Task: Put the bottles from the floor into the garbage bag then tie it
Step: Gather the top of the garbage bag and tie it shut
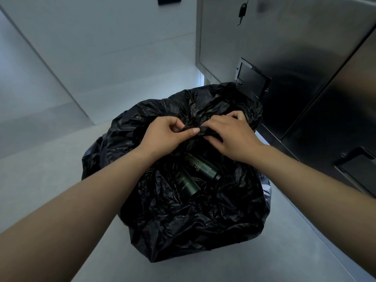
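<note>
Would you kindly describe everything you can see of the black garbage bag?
The garbage bag is thin, glossy, heavily crinkled black plastic, sitting slumped on the pale floor beside metal cabinets. Its mouth is partly gathered: the left hand and right hand pinch twisted strands of its rim together at the top. Below them a gap stays open, showing two dark green bottles lying tilted inside. No finished knot is visible.

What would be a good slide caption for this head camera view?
Both hands, left and right, knot the black garbage bag over two dark bottles inside.
</note>
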Available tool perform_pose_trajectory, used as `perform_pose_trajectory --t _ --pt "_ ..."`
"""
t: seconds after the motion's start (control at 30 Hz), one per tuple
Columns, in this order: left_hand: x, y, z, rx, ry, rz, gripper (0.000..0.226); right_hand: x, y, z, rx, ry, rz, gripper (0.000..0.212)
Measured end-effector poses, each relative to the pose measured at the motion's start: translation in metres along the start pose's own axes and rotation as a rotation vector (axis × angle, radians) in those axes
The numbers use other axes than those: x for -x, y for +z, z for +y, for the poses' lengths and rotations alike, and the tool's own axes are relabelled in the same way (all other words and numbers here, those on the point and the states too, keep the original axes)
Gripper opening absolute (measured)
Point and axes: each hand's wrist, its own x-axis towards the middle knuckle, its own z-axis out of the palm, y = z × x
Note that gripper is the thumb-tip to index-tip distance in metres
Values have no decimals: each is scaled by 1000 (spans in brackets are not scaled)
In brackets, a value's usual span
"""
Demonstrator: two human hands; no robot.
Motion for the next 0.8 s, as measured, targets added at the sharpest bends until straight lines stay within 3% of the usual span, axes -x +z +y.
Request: perform_pose_trajectory --t 0.2,0.43,0.57,0.67,0.8 --pt "-1 2 -2 -16 -97 -43 42 4 -1 -3 -26 -3 -22 67" --pt "2 -1 1 -52 -12 -91 32 3 4 1 17 -6 67 41" --pt "6 -6 3 78 122 -19 35 1 3 1 2 57 153 37" --pt "7 -8 6 14 268 29 29 0 0 0 -38 73 207 34" --pt "8 -5 7 -80 302 102 24 -2 -2 -3 -60 39 218 32"
